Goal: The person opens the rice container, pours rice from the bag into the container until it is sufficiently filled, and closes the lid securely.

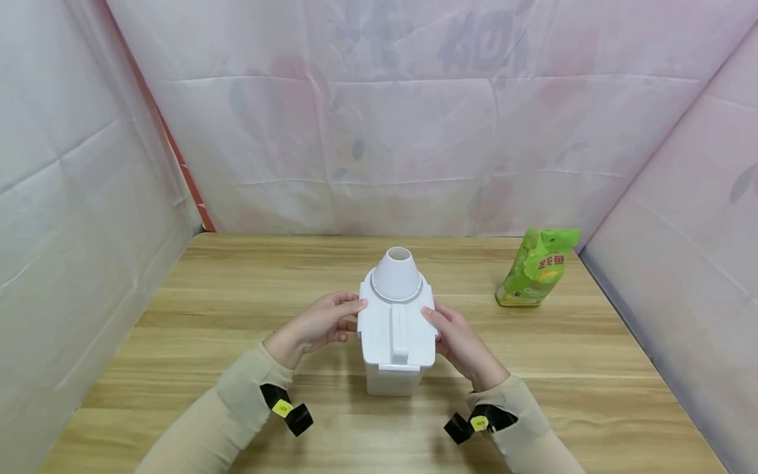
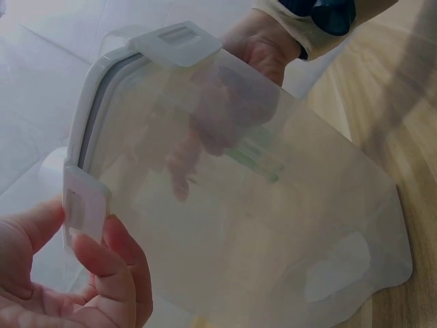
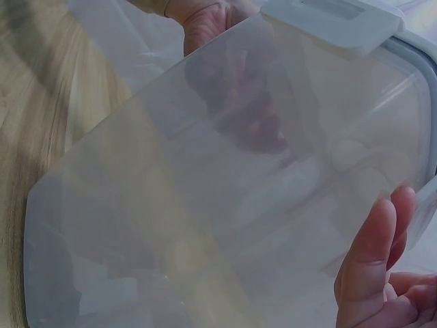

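Note:
A translucent plastic storage container (image 2: 273, 198) stands upright on the table. Its white lid (image 1: 376, 342) carries a cone-shaped cap (image 1: 395, 276) at the far end and a raised handle (image 1: 399, 332) nearer me. White side latches hang over the rim. My left hand (image 1: 322, 324) pinches the left latch (image 2: 85, 201), thumb at its upper edge and curled fingers below. On the opposite side, my right hand (image 1: 464, 342) grips the rim by the right latch (image 3: 425, 212), its thumb on the lid top. Both hands show through the container's wall in the wrist views.
A green printed bag (image 1: 535, 270) stands toward the back right of the wood-grain table (image 1: 249, 263). Pale patterned sheets (image 1: 403, 145) enclose the table at the back and both sides.

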`<control>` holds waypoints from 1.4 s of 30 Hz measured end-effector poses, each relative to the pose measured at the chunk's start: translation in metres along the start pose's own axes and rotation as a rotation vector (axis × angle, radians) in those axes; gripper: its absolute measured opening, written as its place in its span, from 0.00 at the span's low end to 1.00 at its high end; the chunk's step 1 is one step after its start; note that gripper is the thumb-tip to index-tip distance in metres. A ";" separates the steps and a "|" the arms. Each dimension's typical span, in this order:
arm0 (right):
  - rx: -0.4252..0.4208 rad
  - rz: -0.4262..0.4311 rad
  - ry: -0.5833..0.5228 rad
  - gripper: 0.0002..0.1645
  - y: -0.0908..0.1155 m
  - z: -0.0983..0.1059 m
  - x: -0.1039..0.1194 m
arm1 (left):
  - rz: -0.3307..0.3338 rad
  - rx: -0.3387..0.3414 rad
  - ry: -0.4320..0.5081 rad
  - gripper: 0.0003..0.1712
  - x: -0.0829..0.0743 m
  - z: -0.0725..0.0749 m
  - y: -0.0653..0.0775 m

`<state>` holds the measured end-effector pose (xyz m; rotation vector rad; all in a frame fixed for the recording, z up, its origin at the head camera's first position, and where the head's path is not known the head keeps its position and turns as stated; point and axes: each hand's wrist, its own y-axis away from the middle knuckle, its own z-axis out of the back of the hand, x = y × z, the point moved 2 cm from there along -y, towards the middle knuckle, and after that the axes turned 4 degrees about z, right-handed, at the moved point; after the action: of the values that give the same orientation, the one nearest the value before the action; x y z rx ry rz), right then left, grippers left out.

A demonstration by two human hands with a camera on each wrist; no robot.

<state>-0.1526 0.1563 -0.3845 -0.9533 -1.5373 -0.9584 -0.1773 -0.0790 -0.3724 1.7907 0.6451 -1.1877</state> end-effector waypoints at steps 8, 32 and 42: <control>-0.006 0.009 -0.004 0.33 0.000 -0.001 0.000 | 0.011 -0.010 0.011 0.21 -0.001 0.000 -0.001; 0.005 0.015 -0.013 0.33 0.002 -0.001 0.000 | 0.009 -0.001 0.009 0.23 0.001 0.000 -0.001; -0.006 -0.004 -0.010 0.34 0.002 -0.001 0.002 | -0.001 0.008 0.010 0.21 0.001 0.001 -0.002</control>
<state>-0.1506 0.1560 -0.3826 -0.9606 -1.5459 -0.9630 -0.1789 -0.0791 -0.3737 1.8042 0.6478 -1.1839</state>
